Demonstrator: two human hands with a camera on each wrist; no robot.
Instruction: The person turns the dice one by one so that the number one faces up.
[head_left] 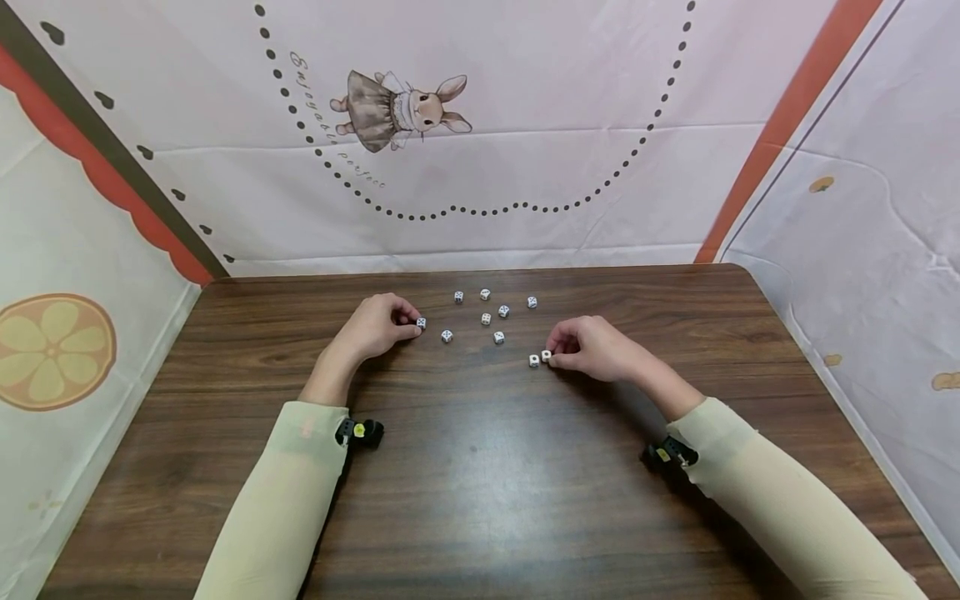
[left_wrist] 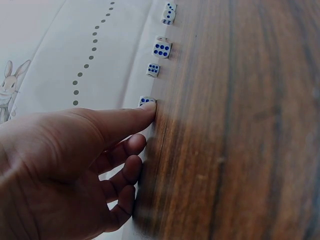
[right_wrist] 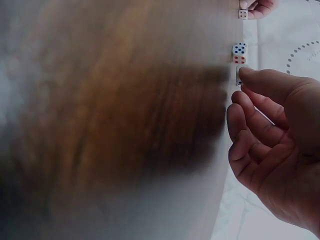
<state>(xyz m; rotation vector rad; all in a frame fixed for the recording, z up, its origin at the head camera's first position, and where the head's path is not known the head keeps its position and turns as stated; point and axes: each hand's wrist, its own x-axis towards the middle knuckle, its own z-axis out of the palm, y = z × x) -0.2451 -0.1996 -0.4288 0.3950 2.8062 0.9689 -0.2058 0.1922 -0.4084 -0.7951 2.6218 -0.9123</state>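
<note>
Grip of the right hand (head_left: 592,348) was a pinch, thumb and fingers clamped on a small white die (head_left: 546,356) at the table (head_left: 450,500); whether it rested there could not be told. Just beside it sat a second die (head_left: 534,361). The left hand (head_left: 373,325) likewise pinched a left die (head_left: 422,323) between thumb and fingers. Each held die was probably light, hard and hardly breakable, its smooth faces perhaps a little slippery; two opposite sides looked the best hold, since fingertips laid over the top could tip it. Between the hands and farther back, seven more dice (head_left: 486,318) lay scattered, apart from one another. Beyond the table's far edge hung a printed cloth (head_left: 570,100).
</note>
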